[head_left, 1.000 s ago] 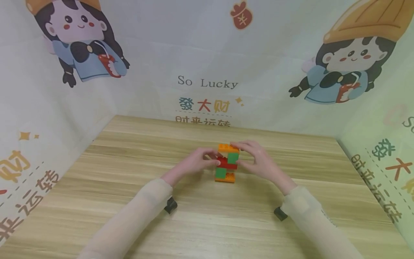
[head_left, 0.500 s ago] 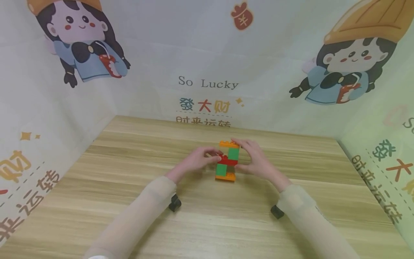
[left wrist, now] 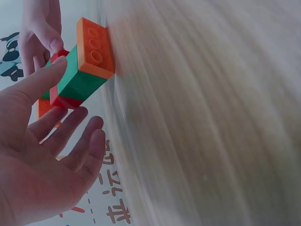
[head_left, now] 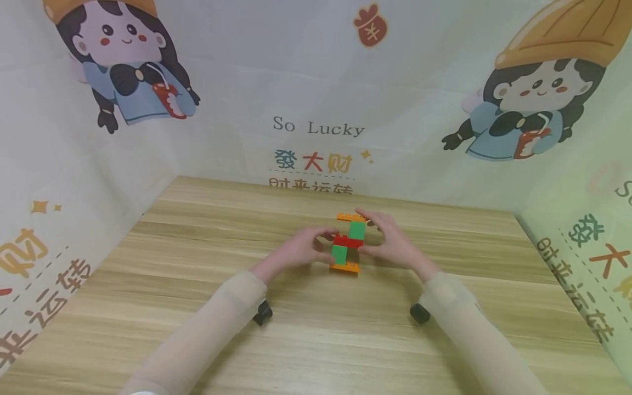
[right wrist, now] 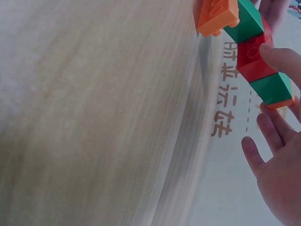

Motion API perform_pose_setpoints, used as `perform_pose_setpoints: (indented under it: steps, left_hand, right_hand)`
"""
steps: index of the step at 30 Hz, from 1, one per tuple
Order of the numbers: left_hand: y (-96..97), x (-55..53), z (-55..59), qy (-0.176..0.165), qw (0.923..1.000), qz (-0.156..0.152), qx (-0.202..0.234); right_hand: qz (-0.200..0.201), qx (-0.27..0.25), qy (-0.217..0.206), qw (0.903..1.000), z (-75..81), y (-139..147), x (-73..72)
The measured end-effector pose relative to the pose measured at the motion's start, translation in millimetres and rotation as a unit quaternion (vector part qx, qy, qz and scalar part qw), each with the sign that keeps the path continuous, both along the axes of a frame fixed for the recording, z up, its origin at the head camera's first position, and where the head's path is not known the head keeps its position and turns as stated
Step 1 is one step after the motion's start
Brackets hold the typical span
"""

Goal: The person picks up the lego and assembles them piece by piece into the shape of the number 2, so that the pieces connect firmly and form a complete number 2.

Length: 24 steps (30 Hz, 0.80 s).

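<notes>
A stack of toy building bricks stands between the two hands, stepped in zigzag. From the bottom it has an orange brick (head_left: 351, 269), a green brick (head_left: 340, 253), a red brick (head_left: 351, 242), a second green brick (head_left: 357, 230) and an orange top brick (head_left: 345, 217). Its top leans back, away from the head camera. From the left, the left hand (head_left: 302, 248) pinches the stack, thumb on the lower green brick and index finger by the red one. On the other side the right hand (head_left: 394, 245) holds it, thumb at the red brick (right wrist: 251, 59) and index finger at the top.
A wood-grain table (head_left: 316, 340) lies under the hands. White printed cloth (head_left: 316, 82) walls it in at the back and both sides. Small black devices (head_left: 419, 314) sit at both wrists, below pale sleeves (head_left: 207, 334).
The stack has tipped back, so less of its top brick's upper face shows, and it has shifted up slightly in view. The left thumb has moved from the red brick down to the lower green one.
</notes>
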<state>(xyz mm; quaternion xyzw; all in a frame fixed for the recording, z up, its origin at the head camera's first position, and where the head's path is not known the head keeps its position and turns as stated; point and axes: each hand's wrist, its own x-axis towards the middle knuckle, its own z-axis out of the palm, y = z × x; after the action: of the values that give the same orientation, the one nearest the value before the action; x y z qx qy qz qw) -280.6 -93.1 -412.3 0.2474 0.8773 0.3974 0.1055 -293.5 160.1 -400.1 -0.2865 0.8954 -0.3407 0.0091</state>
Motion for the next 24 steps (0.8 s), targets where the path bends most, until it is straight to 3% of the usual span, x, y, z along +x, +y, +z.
perform_pose_setpoints:
  steps: [10, 24]
  left_hand:
    - [2.8, 5.8, 0.8, 0.026, 0.9981, 0.010, -0.055]
    - [0.2, 5.4, 1.8, -0.002, 0.9973, 0.007, -0.073]
  right_hand:
    - [-0.002, 0.022, -0.040, 0.9990, -2.3, -2.2, -4.4]
    - [0.028, 0.030, -0.099, 0.9943, -8.5, -4.6, -9.0]
